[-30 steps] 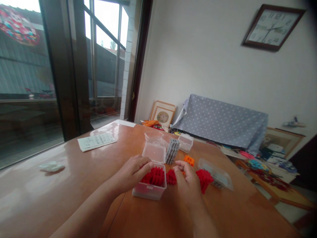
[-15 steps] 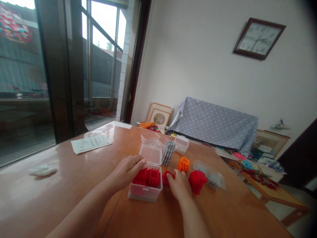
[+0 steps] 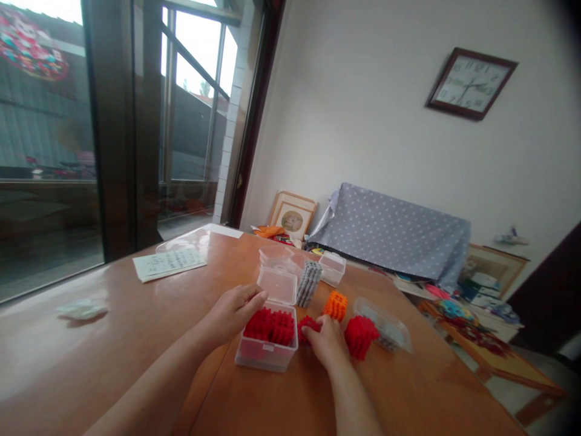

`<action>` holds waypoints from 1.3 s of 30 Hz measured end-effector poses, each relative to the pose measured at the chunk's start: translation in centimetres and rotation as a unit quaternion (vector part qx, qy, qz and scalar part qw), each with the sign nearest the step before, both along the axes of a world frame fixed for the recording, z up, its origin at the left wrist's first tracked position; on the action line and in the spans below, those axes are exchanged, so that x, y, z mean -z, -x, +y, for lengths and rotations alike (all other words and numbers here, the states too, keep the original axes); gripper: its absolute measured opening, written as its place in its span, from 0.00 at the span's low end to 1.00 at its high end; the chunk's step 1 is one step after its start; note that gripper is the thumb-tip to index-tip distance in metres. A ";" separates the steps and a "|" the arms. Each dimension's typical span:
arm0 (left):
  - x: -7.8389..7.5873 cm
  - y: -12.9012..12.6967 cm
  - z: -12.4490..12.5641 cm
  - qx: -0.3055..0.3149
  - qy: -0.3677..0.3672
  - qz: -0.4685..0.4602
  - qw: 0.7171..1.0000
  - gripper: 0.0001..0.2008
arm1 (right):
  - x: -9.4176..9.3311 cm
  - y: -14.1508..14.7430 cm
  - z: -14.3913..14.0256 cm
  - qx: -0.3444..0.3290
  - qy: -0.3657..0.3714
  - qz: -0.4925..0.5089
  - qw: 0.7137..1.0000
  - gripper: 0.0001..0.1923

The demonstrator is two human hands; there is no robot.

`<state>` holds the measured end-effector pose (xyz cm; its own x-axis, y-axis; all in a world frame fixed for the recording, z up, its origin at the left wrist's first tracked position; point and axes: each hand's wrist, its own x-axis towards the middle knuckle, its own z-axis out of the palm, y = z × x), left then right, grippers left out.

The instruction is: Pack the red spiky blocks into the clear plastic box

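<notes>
A clear plastic box [image 3: 267,358] with its lid [image 3: 278,286] flipped back stands on the table, with red interlocking blocks [image 3: 269,327] inside. At the box's back left corner, my left hand [image 3: 236,310] has its fingers closed over the rim. My right hand [image 3: 330,343] is just right of the box, its thumb and fingers around a small red block piece [image 3: 307,329] on the table; part of that piece is hidden. A larger stack of red blocks [image 3: 361,336] stands right of this hand. Behind it are an orange block stack [image 3: 336,304] and a tall grey one [image 3: 309,283].
A clear container with grey pieces [image 3: 385,330] lies at the right. Farther back are another clear box [image 3: 333,268] and clear lids [image 3: 276,257]. Written papers [image 3: 169,263] and a crumpled plastic bag [image 3: 82,309] lie on the left of the table [image 3: 149,339].
My right hand has shifted slightly, its thumb now lower against the small red piece. My left hand stays at the box. The camera view has tilted a little.
</notes>
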<state>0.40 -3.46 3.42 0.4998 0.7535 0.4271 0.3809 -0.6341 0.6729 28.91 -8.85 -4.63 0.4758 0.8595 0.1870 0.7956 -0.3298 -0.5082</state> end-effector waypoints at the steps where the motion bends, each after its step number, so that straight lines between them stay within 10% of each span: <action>1: 0.0 0.0 0.0 0.000 0.002 0.002 1.000 0.22 | 0.1 -0.1 0.1 -0.001 -0.009 0.005 1.000 0.19; 12: 0.4 0.0 0.3 -0.011 0.001 -0.013 1.000 0.21 | 0.3 0.0 0.3 -0.037 -0.147 0.093 0.984 0.07; 23: 0.1 0.3 0.1 -0.030 0.045 -0.107 0.993 0.21 | -5.9 3.6 -3.3 -0.080 -0.322 0.247 0.910 0.18; 30: 0.0 0.6 0.6 -0.035 0.091 -0.156 0.983 0.23 | -6.9 9.0 -5.2 -0.251 -0.247 0.262 0.899 0.12; 39: 0.5 0.6 0.8 -0.023 0.099 -0.162 0.981 0.23 | -5.6 9.7 -4.3 -0.311 -0.231 0.152 0.909 0.09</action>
